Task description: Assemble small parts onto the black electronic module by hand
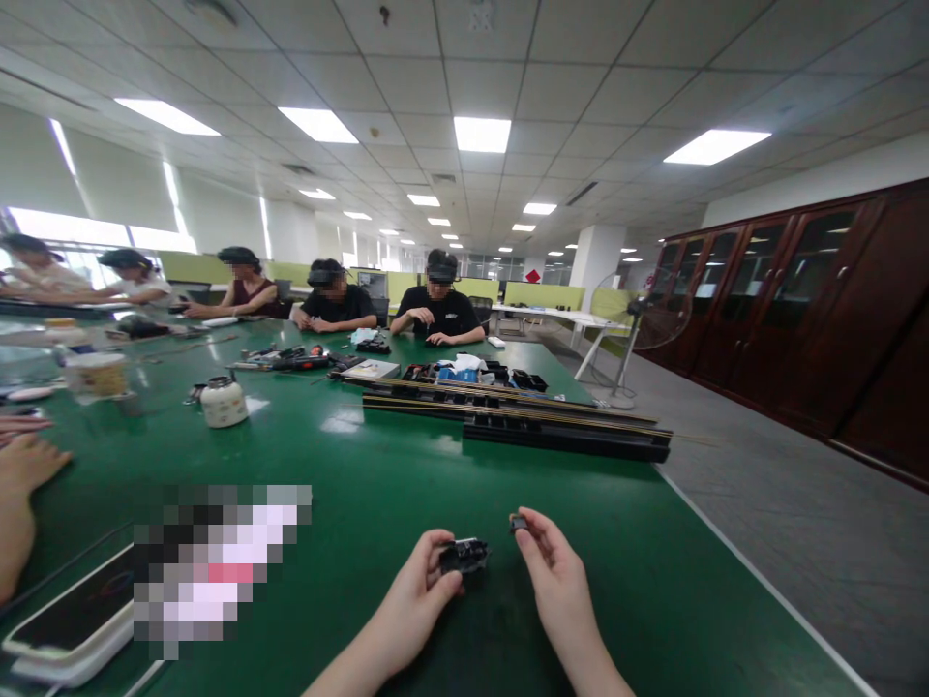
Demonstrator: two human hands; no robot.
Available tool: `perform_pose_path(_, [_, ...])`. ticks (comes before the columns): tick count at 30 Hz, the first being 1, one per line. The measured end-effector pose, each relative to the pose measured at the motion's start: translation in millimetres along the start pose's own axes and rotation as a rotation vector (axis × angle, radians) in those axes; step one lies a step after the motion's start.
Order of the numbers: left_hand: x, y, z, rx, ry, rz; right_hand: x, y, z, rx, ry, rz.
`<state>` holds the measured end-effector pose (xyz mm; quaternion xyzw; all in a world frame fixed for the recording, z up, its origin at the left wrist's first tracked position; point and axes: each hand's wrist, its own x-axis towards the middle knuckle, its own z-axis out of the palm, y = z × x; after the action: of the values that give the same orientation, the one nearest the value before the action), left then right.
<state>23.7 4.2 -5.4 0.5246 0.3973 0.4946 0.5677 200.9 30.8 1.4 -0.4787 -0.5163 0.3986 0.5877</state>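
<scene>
My left hand (417, 590) is closed round a small black part (464, 555), held just above the green table (377, 484) near its front edge. My right hand (555, 571) pinches a tiny dark piece (518, 524) between thumb and forefinger, a short gap to the right of the black part. Both forearms come up from the bottom of the head view.
Long black rails (552, 431) lie across the table beyond my hands. A white jar (224, 401), a cup (97, 375), tools and trays sit further back. A phone (73, 620) lies at the front left. Another person's hand (21, 484) rests at left; several people sit at the far end.
</scene>
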Motion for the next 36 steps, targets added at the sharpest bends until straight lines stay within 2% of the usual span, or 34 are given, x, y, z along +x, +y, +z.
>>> perform_pose_path(10, [-0.6, 0.6, -2.3, 0.058, -0.011, -0.021, 5.7, -13.9, -19.8, -0.119, 0.133, -0.014])
perform_pose_path(16, [-0.7, 0.6, -1.2, 0.035, -0.02, -0.012, 0.7, -21.5, -21.6, -0.255, 0.201, -0.13])
perform_pose_path(19, [-0.4, -0.9, -1.0, 0.013, -0.027, -0.016, -3.6, -19.8, -15.2, -0.26, 0.106, -0.135])
perform_pose_path(26, [-0.3, -2.4, -0.6, -0.016, -0.046, -0.02, -17.0, -15.2, 8.8, -0.243, -0.242, -0.123])
perform_pose_path(32, [1.0, -5.8, -1.1, -0.036, -0.075, -0.012, -21.1, -14.8, 14.6, -0.301, -0.278, -0.211])
perform_pose_path(36, [2.4, -9.6, -2.9, -0.033, -0.077, -0.002, -19.7, -9.1, 14.3, -0.379, -0.363, -0.157])
